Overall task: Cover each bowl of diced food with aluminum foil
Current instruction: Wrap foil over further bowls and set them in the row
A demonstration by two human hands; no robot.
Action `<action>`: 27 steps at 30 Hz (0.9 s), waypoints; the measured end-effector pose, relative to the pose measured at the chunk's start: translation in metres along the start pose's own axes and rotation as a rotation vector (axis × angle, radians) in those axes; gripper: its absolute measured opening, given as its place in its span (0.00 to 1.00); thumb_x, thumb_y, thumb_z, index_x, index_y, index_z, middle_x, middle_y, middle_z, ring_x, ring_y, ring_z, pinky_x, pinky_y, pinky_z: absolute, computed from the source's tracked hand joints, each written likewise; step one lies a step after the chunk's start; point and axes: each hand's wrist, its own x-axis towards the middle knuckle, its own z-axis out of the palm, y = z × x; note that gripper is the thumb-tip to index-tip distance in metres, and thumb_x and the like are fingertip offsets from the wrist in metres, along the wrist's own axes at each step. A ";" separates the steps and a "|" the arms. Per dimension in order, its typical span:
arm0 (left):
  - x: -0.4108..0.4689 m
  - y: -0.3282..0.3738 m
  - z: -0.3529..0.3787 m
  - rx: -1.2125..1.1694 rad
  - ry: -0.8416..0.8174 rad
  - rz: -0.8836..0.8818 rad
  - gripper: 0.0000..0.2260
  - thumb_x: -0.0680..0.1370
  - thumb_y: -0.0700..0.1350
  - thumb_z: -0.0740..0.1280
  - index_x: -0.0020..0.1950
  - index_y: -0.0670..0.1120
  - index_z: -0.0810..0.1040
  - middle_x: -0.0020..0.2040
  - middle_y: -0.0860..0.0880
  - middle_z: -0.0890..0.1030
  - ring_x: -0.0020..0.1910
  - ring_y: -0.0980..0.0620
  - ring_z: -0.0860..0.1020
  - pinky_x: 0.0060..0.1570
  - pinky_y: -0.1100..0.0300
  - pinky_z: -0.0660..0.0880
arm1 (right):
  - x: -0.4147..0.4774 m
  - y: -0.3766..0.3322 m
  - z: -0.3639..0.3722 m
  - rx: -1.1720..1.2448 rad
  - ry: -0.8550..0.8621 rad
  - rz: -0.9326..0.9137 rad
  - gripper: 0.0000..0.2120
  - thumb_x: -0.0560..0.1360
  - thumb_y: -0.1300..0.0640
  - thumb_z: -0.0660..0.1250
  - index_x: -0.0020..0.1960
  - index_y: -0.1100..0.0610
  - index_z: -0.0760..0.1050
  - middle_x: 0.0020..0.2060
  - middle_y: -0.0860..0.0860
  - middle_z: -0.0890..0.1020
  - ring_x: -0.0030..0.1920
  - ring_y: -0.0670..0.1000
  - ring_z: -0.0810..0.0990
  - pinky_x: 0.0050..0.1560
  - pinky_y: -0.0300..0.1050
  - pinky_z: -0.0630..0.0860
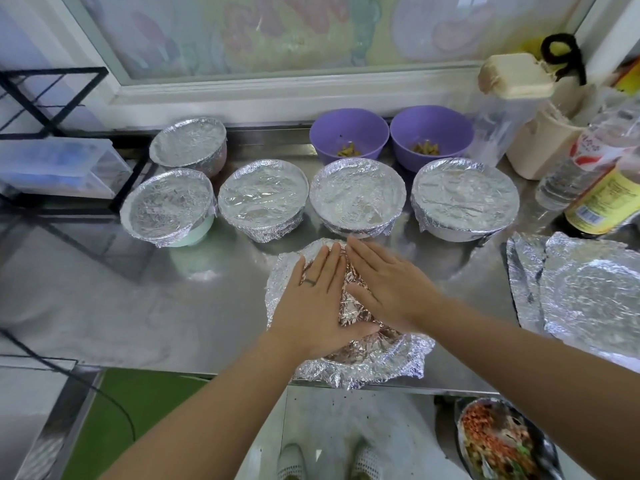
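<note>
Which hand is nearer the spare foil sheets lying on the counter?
Right. The right hand presses the foil-draped near bowl, left of the spare foil sheets; the left hand presses beside it, farther left.

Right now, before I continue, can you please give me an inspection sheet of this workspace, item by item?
Surface: steel counter, shiny, bowls standing on it.
Job's things: five foil-covered bowls; near bowl's foil loose at the edges; two purple bowls uncovered; spare foil sheets at right.
Clutter: bottles at far right.
Hands: left hand and right hand flat, pressing the near foil.
Cables: black cable at lower left, off the counter.
Surroundings: window behind; wire rack left; open dish of diced food lower right.
</note>
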 end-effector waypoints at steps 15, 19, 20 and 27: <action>0.005 0.000 -0.008 -0.133 0.002 -0.047 0.44 0.75 0.73 0.44 0.83 0.46 0.41 0.83 0.49 0.39 0.81 0.51 0.36 0.79 0.44 0.42 | 0.010 0.000 -0.006 0.174 0.076 0.115 0.34 0.81 0.39 0.42 0.81 0.55 0.53 0.75 0.51 0.65 0.73 0.53 0.63 0.71 0.51 0.64; 0.021 -0.005 -0.015 -0.190 0.125 -0.045 0.31 0.82 0.58 0.47 0.83 0.47 0.53 0.83 0.51 0.52 0.82 0.50 0.50 0.79 0.46 0.50 | 0.002 -0.001 -0.006 0.192 0.174 0.177 0.30 0.82 0.44 0.46 0.80 0.58 0.59 0.75 0.53 0.67 0.74 0.53 0.63 0.75 0.49 0.59; 0.023 -0.004 -0.015 -0.198 0.141 -0.043 0.31 0.81 0.58 0.44 0.83 0.48 0.55 0.82 0.51 0.55 0.81 0.50 0.54 0.78 0.49 0.53 | 0.000 -0.004 -0.002 0.200 0.160 0.185 0.29 0.83 0.45 0.48 0.80 0.58 0.58 0.76 0.53 0.66 0.75 0.53 0.62 0.76 0.50 0.59; 0.030 0.004 -0.012 -0.225 0.166 -0.098 0.33 0.76 0.56 0.43 0.81 0.51 0.60 0.75 0.51 0.66 0.74 0.49 0.65 0.70 0.50 0.63 | -0.002 -0.011 0.008 0.138 0.139 0.209 0.36 0.79 0.40 0.40 0.81 0.58 0.55 0.75 0.52 0.64 0.74 0.53 0.63 0.71 0.51 0.67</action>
